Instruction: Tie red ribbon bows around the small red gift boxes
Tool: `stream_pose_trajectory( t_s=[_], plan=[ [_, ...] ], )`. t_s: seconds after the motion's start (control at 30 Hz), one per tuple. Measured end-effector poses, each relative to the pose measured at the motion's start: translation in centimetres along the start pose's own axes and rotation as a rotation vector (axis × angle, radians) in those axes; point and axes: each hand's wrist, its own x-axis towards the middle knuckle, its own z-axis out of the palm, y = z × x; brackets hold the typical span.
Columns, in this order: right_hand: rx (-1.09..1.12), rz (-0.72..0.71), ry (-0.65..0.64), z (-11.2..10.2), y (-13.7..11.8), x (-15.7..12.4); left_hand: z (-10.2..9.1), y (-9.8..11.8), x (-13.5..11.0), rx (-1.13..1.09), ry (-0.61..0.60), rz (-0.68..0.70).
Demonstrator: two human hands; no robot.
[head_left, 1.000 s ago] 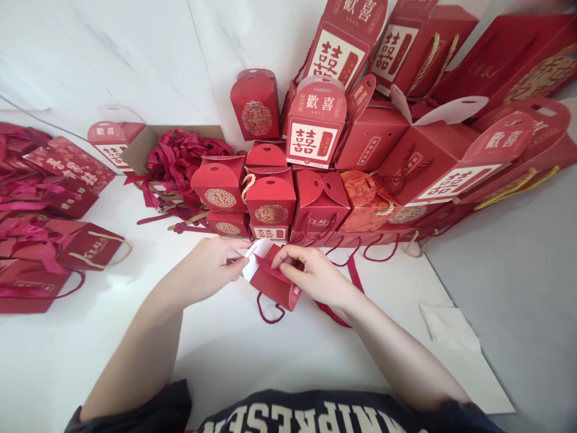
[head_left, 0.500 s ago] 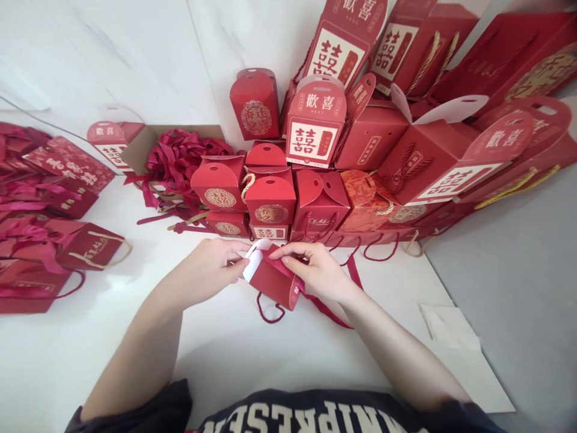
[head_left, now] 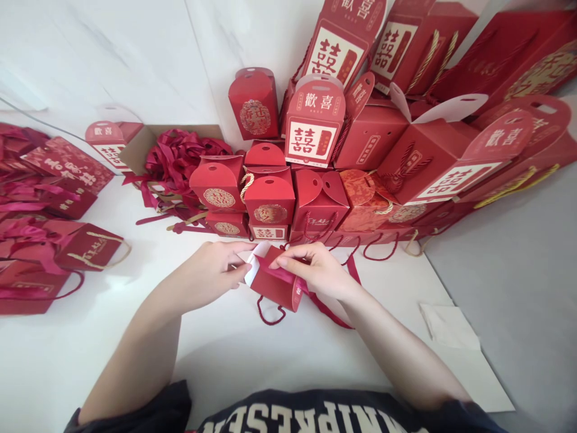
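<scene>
Red gift box (head_left: 274, 287) held on the surface (head_left: 225, 355), left hand (head_left: 211, 272) pinching its white flap; right hand (head_left: 318, 273) has lowered, fingers closed, pinning the ribbon (head_left: 331, 314) against the top.

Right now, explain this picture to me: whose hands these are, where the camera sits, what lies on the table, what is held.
No machine here: a person's two bare hands, seen from a camera worn on the head, looking forward and down. The left hand grips the white flap end of a small red box on or just above the white table; the right hand pinches a ribbon across its top. Behind stand stacked red gift boxes, a carton of ribbons, and bags at the left.
</scene>
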Motion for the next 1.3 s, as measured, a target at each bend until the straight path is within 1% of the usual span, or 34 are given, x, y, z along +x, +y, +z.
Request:
stream_pose_trajectory(
  t_s=[0.13,0.37,0.57,0.77,0.87,1.03,1.1,1.2,1.3],
  plan=[
    [0.027,0.038,-0.035,-0.1,0.0,0.0,0.0,0.0,0.1,0.017,-0.005,-0.009],
    [0.056,-0.010,-0.013,0.0,0.0,0.2,0.1,0.1,-0.1,0.023,0.003,0.019],
    [0.027,0.012,-0.026,-0.1,0.1,0.3,0.1,0.2,-0.2,0.046,-0.010,-0.005],
    [0.063,0.005,-0.034,-0.2,0.3,0.3,0.0,0.9,-0.4,0.103,-0.033,-0.013],
    [0.060,0.009,-0.039,-0.3,0.3,0.4,0.0,1.0,-0.4,0.125,-0.023,-0.012],
    [0.024,-0.032,-0.047,-0.3,0.2,0.4,0.0,0.2,0.1,0.089,0.007,-0.031],
    [0.011,-0.040,-0.044,-0.3,0.2,0.4,0.0,-0.1,0.5,0.128,0.010,-0.020],
    [-0.015,-0.034,-0.051,-0.1,0.2,0.4,0.0,-0.1,1.0,0.204,0.020,-0.005],
    [-0.056,-0.052,-0.045,-0.2,0.0,0.1,-0.5,0.1,1.1,0.203,0.016,-0.033]
  ],
)
